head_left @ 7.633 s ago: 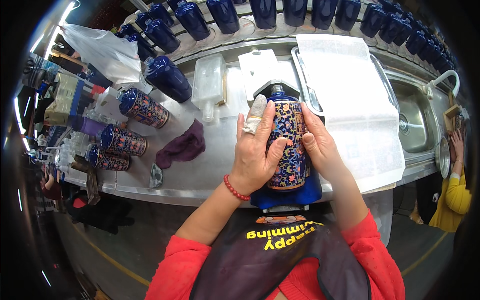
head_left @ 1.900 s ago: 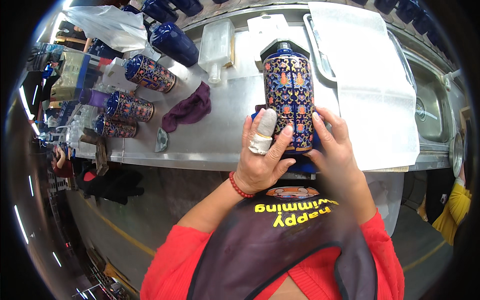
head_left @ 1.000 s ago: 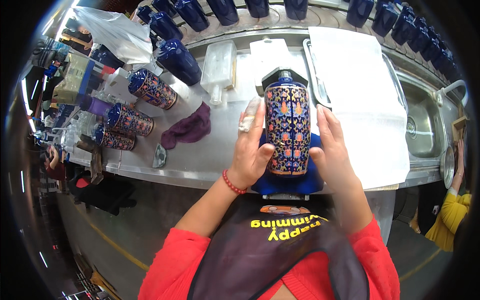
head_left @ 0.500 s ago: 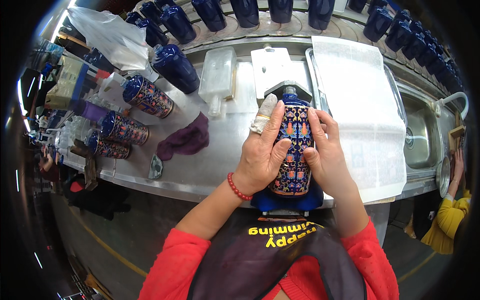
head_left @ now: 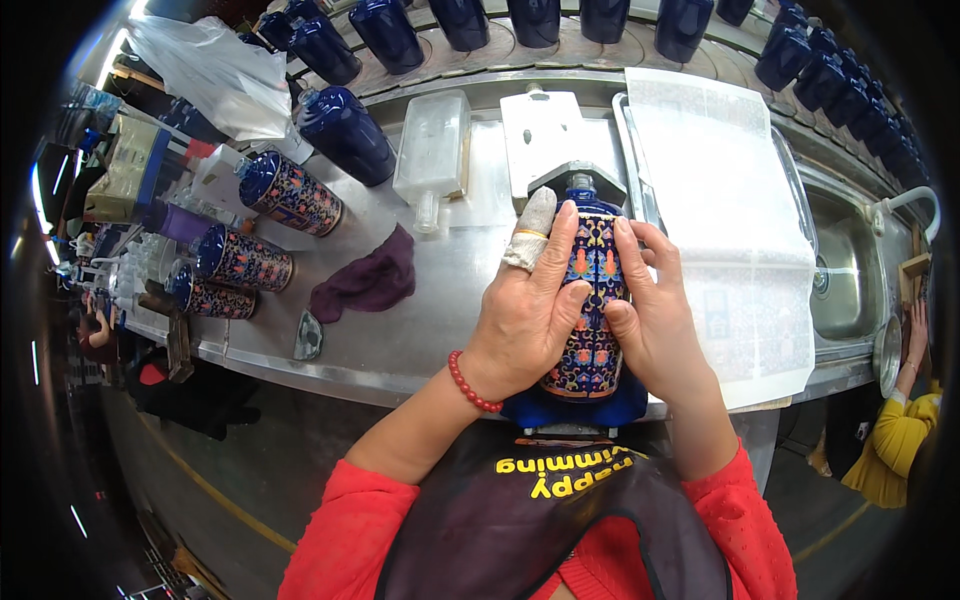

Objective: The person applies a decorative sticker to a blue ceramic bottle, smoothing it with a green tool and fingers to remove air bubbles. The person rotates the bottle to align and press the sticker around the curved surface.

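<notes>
A dark blue bottle (head_left: 592, 345) with a colourful floral wrap lies with its clear neck pointing away from me, its base end over a blue cushioned rest (head_left: 622, 405). My left hand (head_left: 522, 315) is closed along its left side, thumb on the pattern. A whitish cover (head_left: 533, 225) with a yellow band wraps one left finger. On the opposite side my right hand (head_left: 662, 315) grips it, fingers stretched along the wrap and thumb pressed near the middle. Both palms partly hide the bottle's sides. Just beyond the neck is a white block-like stand (head_left: 545, 130).
Left on the metal bench (head_left: 440, 330) are a purple cloth (head_left: 365, 275), patterned bottles (head_left: 290, 195), a plain blue bottle (head_left: 345, 135) and a clear container (head_left: 430, 150). Patterned paper sheets (head_left: 740, 240) lie right, before a sink (head_left: 845, 275). Blue bottles (head_left: 535, 20) line a conveyor behind. A co-worker's yellow sleeve (head_left: 895, 440) shows at far right.
The conveyor's blue bottles have shifted left. The bottle between my hands has come very slightly toward me; both hands keep nearly the same hold.
</notes>
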The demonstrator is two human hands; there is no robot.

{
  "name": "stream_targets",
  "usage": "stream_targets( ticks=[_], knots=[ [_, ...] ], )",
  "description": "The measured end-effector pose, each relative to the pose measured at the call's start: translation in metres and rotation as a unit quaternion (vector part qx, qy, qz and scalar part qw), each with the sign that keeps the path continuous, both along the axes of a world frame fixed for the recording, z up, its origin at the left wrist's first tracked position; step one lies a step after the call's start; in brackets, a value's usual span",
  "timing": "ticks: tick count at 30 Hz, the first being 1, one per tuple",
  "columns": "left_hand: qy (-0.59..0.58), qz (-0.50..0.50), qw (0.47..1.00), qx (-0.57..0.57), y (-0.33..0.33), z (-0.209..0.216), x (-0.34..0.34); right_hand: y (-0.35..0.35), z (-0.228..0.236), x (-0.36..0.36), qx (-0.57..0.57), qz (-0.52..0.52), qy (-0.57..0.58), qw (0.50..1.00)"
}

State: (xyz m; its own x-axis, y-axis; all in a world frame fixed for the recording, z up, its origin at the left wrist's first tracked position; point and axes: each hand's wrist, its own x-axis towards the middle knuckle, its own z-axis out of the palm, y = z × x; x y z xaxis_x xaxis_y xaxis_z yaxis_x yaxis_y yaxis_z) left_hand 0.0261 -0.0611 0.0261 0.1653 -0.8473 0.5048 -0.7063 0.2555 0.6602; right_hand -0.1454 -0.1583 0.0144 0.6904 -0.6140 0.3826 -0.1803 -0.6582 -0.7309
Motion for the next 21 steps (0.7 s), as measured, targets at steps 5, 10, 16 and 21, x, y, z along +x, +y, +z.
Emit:
stream_targets(
  ticks=[5, 10, 16, 21],
  knots=[
    [0.071, -0.018, 0.997, 0.039, 0.0011, 0.0017, -0.0016, -0.0011, 0.0037, -0.0001, -0.016, 0.0, 0.007, 1.0],
    [0.054, -0.01, 0.998, 0.03, 0.0, 0.0022, -0.0023, -0.0012, 0.0056, 0.0001, -0.028, 0.0, 0.01, 1.0],
    [0.031, -0.009, 0.999, 0.031, -0.0011, 0.0044, -0.0019, -0.0023, 0.0067, -0.0005, -0.028, -0.002, 0.019, 0.999],
    [0.111, -0.037, 0.993, 0.029, -0.0002, 0.0056, 0.0009, -0.0021, 0.0089, -0.0013, 0.006, 0.003, 0.01, 1.0]
  ],
)
